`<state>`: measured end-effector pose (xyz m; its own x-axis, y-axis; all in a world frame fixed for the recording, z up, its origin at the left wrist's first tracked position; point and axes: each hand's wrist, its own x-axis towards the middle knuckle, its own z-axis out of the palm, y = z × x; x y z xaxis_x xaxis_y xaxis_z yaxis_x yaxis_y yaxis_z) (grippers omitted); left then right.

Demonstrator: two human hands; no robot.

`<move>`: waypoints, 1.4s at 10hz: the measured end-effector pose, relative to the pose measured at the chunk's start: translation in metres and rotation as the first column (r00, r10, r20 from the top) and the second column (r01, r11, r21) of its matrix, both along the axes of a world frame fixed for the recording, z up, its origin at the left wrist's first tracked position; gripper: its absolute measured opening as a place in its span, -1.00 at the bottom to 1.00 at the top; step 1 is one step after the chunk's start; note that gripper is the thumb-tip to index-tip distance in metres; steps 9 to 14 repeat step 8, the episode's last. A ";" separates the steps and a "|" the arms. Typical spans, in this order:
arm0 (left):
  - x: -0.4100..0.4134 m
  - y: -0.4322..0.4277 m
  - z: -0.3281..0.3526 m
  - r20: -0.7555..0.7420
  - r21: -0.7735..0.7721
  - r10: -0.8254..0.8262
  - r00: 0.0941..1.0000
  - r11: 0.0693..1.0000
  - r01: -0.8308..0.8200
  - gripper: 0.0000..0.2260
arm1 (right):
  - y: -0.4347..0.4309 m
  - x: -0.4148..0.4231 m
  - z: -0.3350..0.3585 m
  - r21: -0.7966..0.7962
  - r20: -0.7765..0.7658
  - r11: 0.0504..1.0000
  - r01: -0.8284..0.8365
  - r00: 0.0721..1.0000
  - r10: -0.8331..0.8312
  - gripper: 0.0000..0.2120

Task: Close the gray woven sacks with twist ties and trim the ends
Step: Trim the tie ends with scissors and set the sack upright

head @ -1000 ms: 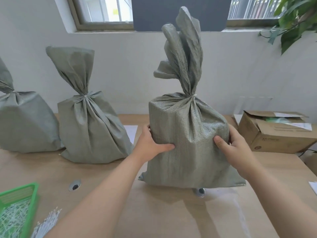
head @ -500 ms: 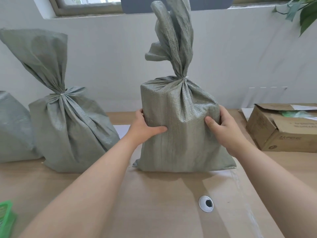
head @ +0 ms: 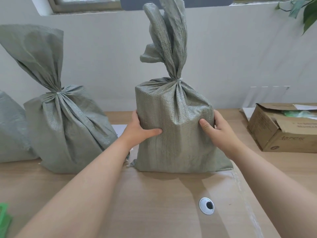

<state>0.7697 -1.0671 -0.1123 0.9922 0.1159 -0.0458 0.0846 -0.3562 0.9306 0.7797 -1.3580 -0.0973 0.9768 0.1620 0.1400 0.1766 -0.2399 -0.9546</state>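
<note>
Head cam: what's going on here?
A person holds the center sack upright on the table, left hand gripping its left side and right hand its right. Its neck is already cinched with a white tie, and the fabric fans up above it. Beside it on the left stands a second sack, also tied. A third sack is cut off at the frame edge. A cardboard box sits on the right.
</note>
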 end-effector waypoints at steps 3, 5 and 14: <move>-0.011 -0.004 0.000 0.076 -0.064 0.005 0.997 0.998 0.000 0.08 | -0.001 -0.008 0.007 0.085 0.001 0.996 -0.026 1.000 0.026 -0.55; -0.015 -0.002 -0.001 0.047 -0.038 0.014 0.999 0.999 -0.012 0.30 | -0.002 -0.013 0.005 0.105 0.013 0.994 -0.009 1.000 0.008 -0.60; -0.039 0.001 0.013 0.091 0.026 0.065 0.994 0.997 -0.068 0.13 | -0.008 -0.030 0.017 -0.019 0.034 0.997 0.069 0.997 -0.068 -0.53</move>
